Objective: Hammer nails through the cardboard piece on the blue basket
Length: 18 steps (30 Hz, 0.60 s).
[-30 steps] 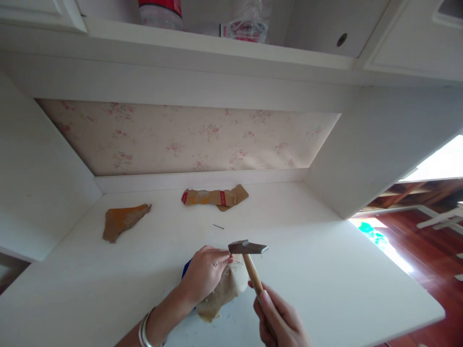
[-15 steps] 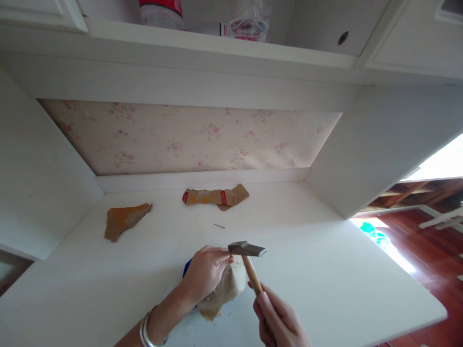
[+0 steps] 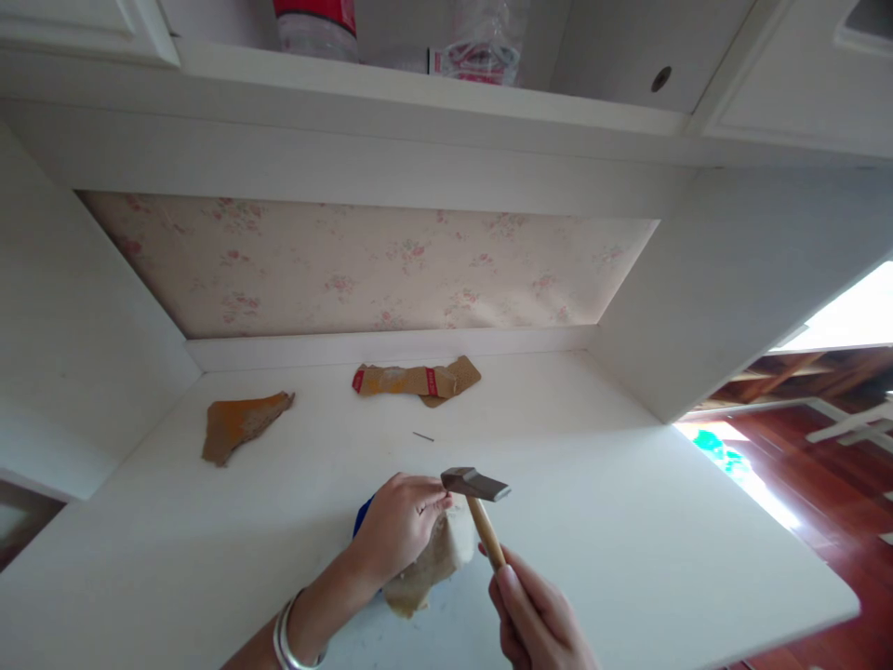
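Note:
My right hand is wrapped round the wooden handle of a hammer. The hammer's metal head hangs right by the fingertips of my left hand. Those fingertips are pinched together at the top of a crumpled beige piece, perhaps cardboard or cloth. What they hold, if anything, is too small to make out. Something blue shows behind my left hand, mostly hidden by it. A thin nail lies loose on the white tabletop, beyond the hammer head.
Torn brown cardboard lies at the left, and more cardboard strips lie near the back edge. White side panels flank the tabletop. Above runs a shelf holding a red-labelled container and a clear plastic package.
The hammer head has tipped slightly and sits a touch lower at its right end. Both hands keep nearly the same place and grip. The camera view has shifted a little.

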{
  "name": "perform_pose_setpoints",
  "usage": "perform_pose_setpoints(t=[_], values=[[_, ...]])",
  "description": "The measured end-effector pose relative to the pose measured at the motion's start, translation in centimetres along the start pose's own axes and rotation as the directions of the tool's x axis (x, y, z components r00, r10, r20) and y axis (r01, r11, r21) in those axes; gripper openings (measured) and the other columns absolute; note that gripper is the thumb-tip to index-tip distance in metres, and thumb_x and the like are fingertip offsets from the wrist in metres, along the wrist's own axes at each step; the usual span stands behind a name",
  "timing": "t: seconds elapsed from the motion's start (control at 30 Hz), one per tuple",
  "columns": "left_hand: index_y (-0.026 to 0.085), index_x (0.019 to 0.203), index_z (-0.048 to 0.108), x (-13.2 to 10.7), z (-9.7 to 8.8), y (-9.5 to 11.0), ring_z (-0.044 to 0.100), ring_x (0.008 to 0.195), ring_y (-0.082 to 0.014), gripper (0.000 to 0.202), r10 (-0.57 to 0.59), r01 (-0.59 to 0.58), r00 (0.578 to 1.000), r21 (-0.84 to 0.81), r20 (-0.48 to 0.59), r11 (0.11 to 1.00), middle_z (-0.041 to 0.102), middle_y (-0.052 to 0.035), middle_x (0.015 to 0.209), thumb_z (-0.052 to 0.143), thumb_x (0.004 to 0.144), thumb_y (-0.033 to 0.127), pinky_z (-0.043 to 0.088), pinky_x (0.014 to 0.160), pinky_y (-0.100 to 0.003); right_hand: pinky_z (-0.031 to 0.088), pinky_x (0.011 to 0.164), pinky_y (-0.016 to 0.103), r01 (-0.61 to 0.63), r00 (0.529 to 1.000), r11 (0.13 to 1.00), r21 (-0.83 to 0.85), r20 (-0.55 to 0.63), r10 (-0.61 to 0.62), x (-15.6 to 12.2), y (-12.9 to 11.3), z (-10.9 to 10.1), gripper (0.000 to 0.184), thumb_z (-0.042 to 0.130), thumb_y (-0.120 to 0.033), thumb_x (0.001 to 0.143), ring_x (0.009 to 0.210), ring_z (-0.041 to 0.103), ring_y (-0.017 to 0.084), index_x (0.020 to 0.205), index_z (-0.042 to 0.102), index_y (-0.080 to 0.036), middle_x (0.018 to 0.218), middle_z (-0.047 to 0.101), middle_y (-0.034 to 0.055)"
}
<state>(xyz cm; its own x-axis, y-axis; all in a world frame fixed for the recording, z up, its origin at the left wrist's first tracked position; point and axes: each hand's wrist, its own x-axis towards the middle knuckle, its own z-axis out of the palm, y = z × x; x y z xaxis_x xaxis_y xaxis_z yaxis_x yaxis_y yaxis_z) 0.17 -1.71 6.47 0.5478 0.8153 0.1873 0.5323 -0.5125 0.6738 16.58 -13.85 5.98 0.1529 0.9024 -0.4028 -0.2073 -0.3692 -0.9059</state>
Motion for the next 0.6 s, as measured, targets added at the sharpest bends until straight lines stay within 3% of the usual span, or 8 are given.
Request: perform_pose_setpoints(t=[0.23,0.6], values=[[0.027,0.086,0.073,-0.02,0.31,-0.44,0.068,0.086,-0.0183,0.023,0.009,-0.009,1.000,0.010,-0.007,1.000,0.076,0.0006,0.090,0.052,0.095,0.021,0.045,0.084,-0.028,0.009,0.038,0.017,0.020,0.998,1.000,-0.012,0.057,-0.019,0.14,0.00,-0.26,0.065,0.061,-0.075,0.075,0.045,0.024,0.006,0.102,0.065,-0.016,0.056,0.034,-0.0076],[0.026,0.084,0.073,0.00,0.13,-0.23,0.067,0.081,-0.0176,0.026,0.010,-0.010,1.000,0.032,0.005,0.999,0.075,0.0007,0.084,0.050,0.096,0.024,0.046,0.082,-0.027,0.013,0.039,0.017,0.032,0.997,0.999,-0.028,0.072,-0.030,0.22,0.10,-0.16,0.067,0.058,-0.076,0.076,0.046,0.025,0.005,0.104,0.065,-0.016,0.055,0.033,-0.0081]])
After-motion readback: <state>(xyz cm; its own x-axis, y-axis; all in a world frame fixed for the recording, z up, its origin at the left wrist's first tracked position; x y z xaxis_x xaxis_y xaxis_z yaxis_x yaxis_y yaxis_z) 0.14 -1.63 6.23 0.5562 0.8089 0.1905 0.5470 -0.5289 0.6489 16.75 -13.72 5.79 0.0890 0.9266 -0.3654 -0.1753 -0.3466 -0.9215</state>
